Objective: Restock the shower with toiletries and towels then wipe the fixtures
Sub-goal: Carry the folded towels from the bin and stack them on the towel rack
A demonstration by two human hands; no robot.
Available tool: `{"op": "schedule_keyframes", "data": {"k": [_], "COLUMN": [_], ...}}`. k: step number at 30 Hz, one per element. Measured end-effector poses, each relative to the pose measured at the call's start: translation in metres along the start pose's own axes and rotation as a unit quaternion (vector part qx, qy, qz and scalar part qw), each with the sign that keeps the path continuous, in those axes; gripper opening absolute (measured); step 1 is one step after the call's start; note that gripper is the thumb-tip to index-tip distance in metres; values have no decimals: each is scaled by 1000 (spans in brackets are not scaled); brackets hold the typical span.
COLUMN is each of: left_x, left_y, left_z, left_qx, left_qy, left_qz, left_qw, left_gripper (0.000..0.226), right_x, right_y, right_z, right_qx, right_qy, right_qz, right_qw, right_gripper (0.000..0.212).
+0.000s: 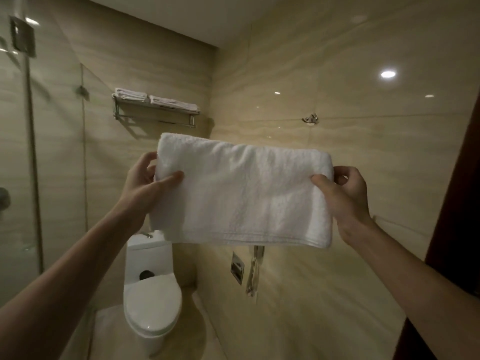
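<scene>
A folded white towel (244, 193) hangs in the air in front of me, held flat and wide. My left hand (145, 188) pinches its left edge, thumb on the near face. My right hand (342, 196) pinches its right edge the same way. Above and behind the towel, a metal wall rack (155, 113) carries two folded white towels (155, 100) lying side by side. The towel I hold sits lower than the rack and apart from it.
A white toilet (152, 289) with its lid down stands below the towel. The glass shower screen (39, 152) fills the left. On the right wall are a metal hook (310, 118), a recessed paper holder (237, 267) and a spray hose (254, 271). A dark door edge (452, 203) borders the right.
</scene>
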State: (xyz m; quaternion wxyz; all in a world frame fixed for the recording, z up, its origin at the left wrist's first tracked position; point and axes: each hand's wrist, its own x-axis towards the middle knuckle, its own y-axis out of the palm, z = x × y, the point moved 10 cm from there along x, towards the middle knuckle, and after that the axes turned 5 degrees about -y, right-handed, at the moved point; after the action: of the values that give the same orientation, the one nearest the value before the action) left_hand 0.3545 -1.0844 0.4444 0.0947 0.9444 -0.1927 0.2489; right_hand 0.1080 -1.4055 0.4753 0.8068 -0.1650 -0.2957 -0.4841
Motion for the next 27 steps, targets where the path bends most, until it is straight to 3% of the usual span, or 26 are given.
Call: {"op": "schedule_keyframes", "data": {"k": [10, 21, 27], "left_x": [117, 213, 268], "left_y": [-8, -5, -19], "left_z": [54, 98, 106], "left_qx": [2, 52, 105], "left_qy": [17, 36, 53], "left_qz": [-47, -124, -188], "left_qw": [999, 990, 975], "left_gripper": [68, 49, 71], "right_x": [116, 234, 307], "right_y": [96, 222, 304], "right_z": [-68, -171, -199], "right_qx": [54, 138, 183], "right_qy": [-21, -13, -22], "right_qz": [42, 136, 179], "right_qw": [997, 981, 966], "right_gripper": [33, 28, 31]}}
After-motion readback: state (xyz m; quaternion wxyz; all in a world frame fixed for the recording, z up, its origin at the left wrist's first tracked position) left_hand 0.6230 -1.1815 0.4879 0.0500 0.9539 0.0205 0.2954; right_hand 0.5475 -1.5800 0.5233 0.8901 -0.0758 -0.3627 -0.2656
